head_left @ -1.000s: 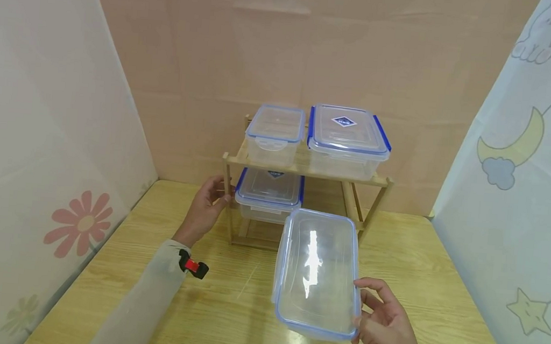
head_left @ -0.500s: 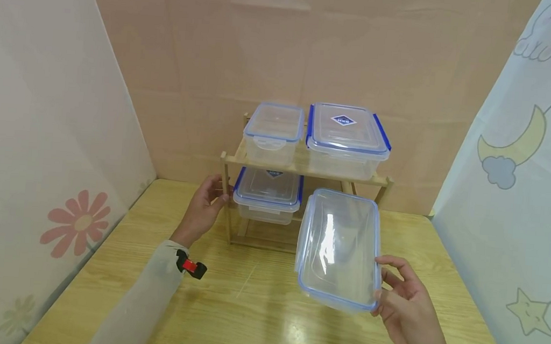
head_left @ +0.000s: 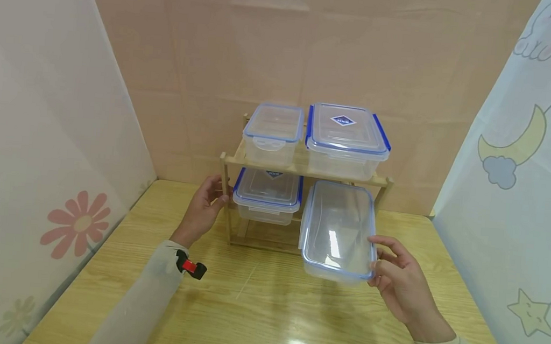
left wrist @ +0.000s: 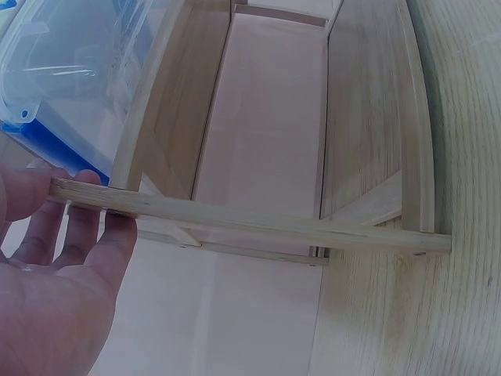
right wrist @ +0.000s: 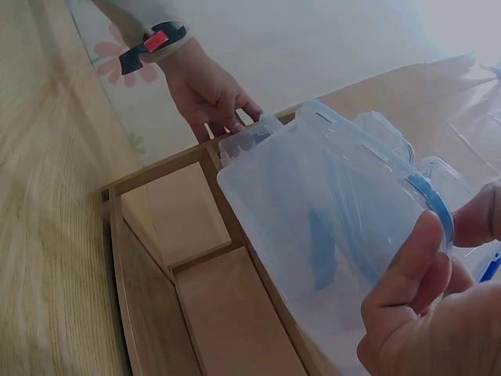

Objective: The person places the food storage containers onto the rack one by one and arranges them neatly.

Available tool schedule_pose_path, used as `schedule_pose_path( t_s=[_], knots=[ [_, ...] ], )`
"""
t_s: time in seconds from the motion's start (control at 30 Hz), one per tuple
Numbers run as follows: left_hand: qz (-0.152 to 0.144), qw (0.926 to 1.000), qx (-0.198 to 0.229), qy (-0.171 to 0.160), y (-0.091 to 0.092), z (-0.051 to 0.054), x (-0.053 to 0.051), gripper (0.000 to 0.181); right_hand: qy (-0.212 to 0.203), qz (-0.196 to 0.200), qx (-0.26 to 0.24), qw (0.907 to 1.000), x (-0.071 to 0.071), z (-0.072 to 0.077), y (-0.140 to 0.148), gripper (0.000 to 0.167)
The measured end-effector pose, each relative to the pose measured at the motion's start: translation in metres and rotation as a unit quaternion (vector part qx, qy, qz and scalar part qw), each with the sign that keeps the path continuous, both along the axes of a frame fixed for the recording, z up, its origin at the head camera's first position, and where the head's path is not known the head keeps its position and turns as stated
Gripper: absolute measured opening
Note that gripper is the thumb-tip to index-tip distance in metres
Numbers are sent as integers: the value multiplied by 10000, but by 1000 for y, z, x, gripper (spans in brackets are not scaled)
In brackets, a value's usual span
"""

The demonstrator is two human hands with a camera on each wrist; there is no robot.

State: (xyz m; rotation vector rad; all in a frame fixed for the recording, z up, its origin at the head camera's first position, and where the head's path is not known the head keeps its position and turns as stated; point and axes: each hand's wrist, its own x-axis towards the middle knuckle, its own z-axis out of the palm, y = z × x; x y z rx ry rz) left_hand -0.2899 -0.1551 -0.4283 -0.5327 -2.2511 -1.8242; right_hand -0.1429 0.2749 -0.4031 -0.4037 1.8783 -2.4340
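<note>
My right hand (head_left: 405,285) pinches the right edge of a clear lidded food container (head_left: 339,225) with a light-blue rim, thumb above and fingers at the side. That container is held off the table, its lid tilted towards me, before the right half of the lower shelf of a wooden two-tier rack (head_left: 225,222). In the right wrist view the container's translucent base (right wrist: 274,211) faces the camera. My left hand (head_left: 201,212) grips the rack's front left post; the left wrist view shows the fingers (left wrist: 113,247) round that post's upper part.
A small light-blue-rimmed container (head_left: 272,134) and a larger one with dark-blue clips (head_left: 348,137) stand on the upper shelf. Another dark-blue-clipped container (head_left: 267,195) sits on the lower shelf's left side. The wooden table (head_left: 255,311) has cloth walls (head_left: 285,48) at the back and sides.
My right hand has carried the container from the table's front middle to the right and forward, up to the rack. The left hand stays on the post.
</note>
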Motion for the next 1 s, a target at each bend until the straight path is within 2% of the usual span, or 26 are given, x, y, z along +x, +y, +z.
schedule_pose_path(
  t_s=[0.43,0.63,0.8,1.0],
  knots=[
    [13,10000,-75,56,1,0,-1,47,-130,68,-201,9997,-16,9,3,48],
    [61,10000,-13,78,1,1,1,47,-20,171,-249,9995,-22,13,2,45],
    [95,10000,-1,-20,1,2,3,47,-37,6,63,10000,-24,15,2,50],
    [71,10000,-55,-43,1,1,2,45,90,-295,723,9969,-26,15,-2,69]
  ],
)
